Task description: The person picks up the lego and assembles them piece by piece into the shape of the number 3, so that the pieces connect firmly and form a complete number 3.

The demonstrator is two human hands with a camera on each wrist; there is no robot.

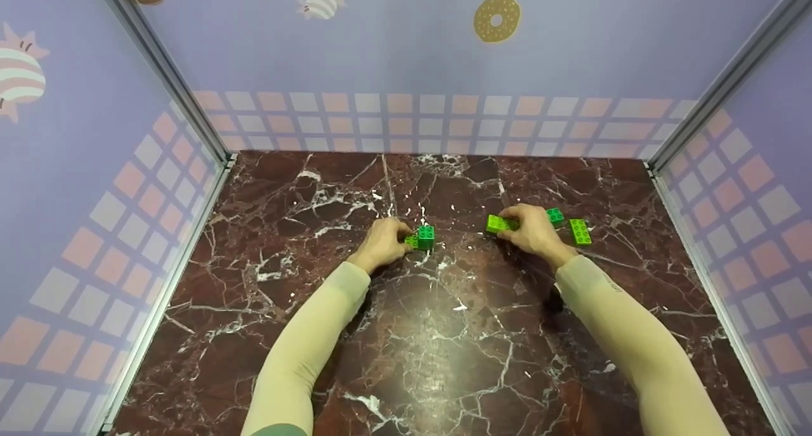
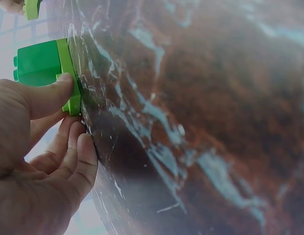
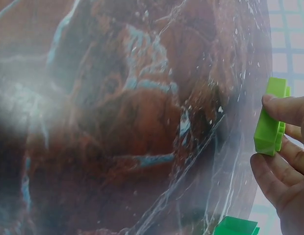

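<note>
My left hand (image 1: 382, 242) pinches the end of a lime-green toy brick (image 2: 68, 63) lying flat on the marbled surface. A taller dark-green brick (image 1: 426, 236) sits on top of that lime brick, over its right part. In the left wrist view the thumb lies along the lime brick, beside the dark-green brick (image 2: 39, 65). To the right, my right hand (image 1: 531, 230) holds another lime-green brick (image 1: 497, 224) between thumb and fingers. The right wrist view shows this lime brick (image 3: 269, 120) raised above the surface, its studs facing the palm side.
Just beyond the right hand lies a dark-green brick (image 1: 555, 216), with a loose lime-green brick (image 1: 580, 231) to its right. The dark marbled tabletop (image 1: 444, 334) is bounded by a patterned back wall (image 1: 406, 55) and side panels (image 1: 755, 233).
</note>
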